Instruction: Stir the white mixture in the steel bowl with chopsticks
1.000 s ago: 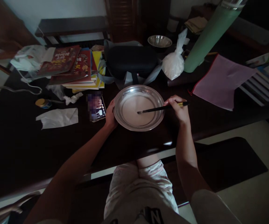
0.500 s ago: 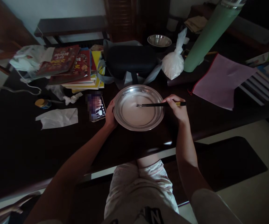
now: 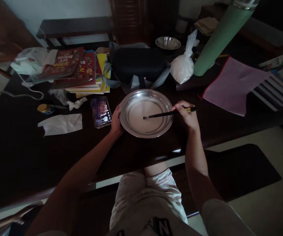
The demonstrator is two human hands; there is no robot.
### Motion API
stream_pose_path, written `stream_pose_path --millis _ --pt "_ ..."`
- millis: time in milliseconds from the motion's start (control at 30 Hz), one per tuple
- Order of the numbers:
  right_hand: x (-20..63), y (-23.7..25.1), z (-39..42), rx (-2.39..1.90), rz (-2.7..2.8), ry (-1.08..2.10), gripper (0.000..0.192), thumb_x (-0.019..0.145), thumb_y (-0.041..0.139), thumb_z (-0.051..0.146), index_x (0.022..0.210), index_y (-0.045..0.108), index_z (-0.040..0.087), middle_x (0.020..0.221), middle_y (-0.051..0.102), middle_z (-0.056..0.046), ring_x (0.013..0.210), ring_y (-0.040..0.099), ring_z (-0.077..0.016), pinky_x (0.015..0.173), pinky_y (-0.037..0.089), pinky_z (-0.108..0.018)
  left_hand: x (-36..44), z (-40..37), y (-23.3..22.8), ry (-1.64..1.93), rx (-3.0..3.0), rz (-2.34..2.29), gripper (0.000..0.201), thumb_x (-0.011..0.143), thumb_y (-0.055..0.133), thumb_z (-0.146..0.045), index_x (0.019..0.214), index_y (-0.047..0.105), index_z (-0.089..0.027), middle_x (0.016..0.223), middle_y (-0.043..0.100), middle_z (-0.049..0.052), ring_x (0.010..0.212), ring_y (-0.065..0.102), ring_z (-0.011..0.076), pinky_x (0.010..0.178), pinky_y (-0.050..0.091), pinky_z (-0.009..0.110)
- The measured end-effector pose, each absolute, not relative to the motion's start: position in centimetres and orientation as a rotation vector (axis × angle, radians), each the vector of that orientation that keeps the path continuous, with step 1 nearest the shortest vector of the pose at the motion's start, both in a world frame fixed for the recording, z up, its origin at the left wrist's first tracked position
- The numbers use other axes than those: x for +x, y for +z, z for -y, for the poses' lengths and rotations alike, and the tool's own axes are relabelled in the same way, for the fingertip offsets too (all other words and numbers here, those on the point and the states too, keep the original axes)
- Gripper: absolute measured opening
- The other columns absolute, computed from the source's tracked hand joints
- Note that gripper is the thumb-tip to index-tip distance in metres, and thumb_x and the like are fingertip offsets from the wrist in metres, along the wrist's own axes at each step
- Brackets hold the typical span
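A shiny metal bowl [image 3: 146,133] stands on the dark table in front of me, with a pale, milky liquid [image 3: 139,108] in it. My left hand [image 3: 117,121] grips the bowl's left rim, its thumb at the edge and the other fingers hidden below. In my right hand [image 3: 187,114] are dark chopsticks [image 3: 160,114], held from the right over the rim. Their tips dip into the liquid near the middle of the bowl. Just left of my left hand lies a phone [image 3: 104,114] with its screen lit.
Books [image 3: 75,68] are piled at the back left, near a small yellow-lidded jar [image 3: 45,108] and a white tissue [image 3: 60,124]. Behind the bowl sit a black case [image 3: 139,62], a tied bag of white powder [image 3: 182,68] and a tall green bottle [image 3: 222,39]. A pink pouch [image 3: 235,85] lies right.
The chopstick tips have shifted slightly toward me within the liquid, so the chopsticks slant more. The bowl and my left hand have stayed in place.
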State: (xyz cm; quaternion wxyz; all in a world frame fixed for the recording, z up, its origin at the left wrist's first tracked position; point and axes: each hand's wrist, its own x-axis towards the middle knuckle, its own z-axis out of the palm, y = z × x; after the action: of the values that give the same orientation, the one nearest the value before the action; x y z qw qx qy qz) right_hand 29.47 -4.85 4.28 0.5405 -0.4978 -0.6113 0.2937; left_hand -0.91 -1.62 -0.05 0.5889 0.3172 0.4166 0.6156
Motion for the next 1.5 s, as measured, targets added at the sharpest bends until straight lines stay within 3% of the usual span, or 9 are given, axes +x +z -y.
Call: stream_pose_path --millis 400,867,1133,1333,1500 --pt "29.31 4.38 4.86 -1.165 1.498 0.703 0.047 0.087 0.072 0.072 0.073 0.076 0.027 0.074 0.075 -0.001 0.076 0.073 -0.0197 0.076 0.059 -0.037 -0.69 1.73 0.32 1.452 0.675 -0.965 0.023 0.086 0.06 -0.023 0.099 0.079 -0.022 0.114 0.082 0.002 0.12 0.069 0.0259 0.113 0.05 0.038" --pt "29.49 4.22 4.81 -1.186 1.381 0.632 0.045 0.09 0.07 0.068 0.073 0.075 0.027 0.072 0.074 0.0 0.073 0.072 -0.0189 0.073 0.059 -0.035 -0.87 1.58 0.01 1.434 0.706 -0.977 0.027 0.086 0.065 -0.027 0.108 0.079 -0.021 0.118 0.081 0.002 0.13 0.066 0.0277 0.116 0.048 0.037" --pt "29.4 4.28 4.79 -1.159 1.47 0.651 0.046 0.089 0.071 0.069 0.074 0.077 0.026 0.074 0.075 -0.001 0.075 0.072 -0.0185 0.076 0.058 -0.035 -0.74 1.66 0.26 1.456 0.668 -0.974 0.021 0.085 0.062 -0.023 0.098 0.079 -0.023 0.114 0.081 0.003 0.122 0.07 0.0268 0.114 0.051 0.039" --pt "29.51 4.12 4.8 -1.133 1.476 0.696 0.044 0.091 0.071 0.066 0.074 0.077 0.026 0.072 0.074 0.0 0.073 0.071 -0.0179 0.073 0.057 -0.034 -1.01 1.51 -0.17 1.436 0.682 -0.961 0.016 0.082 0.07 -0.028 0.093 0.082 -0.029 0.113 0.082 0.002 0.131 0.065 0.0339 0.114 0.054 0.042" --pt "29.58 4.03 4.65 -1.155 1.443 0.628 0.044 0.091 0.071 0.066 0.074 0.077 0.026 0.074 0.075 -0.001 0.075 0.071 -0.0181 0.075 0.057 -0.035 -1.09 1.42 -0.3 1.432 0.709 -0.976 0.019 0.08 0.07 -0.031 0.096 0.082 -0.029 0.116 0.082 0.0 0.132 0.065 0.0327 0.119 0.05 0.042"
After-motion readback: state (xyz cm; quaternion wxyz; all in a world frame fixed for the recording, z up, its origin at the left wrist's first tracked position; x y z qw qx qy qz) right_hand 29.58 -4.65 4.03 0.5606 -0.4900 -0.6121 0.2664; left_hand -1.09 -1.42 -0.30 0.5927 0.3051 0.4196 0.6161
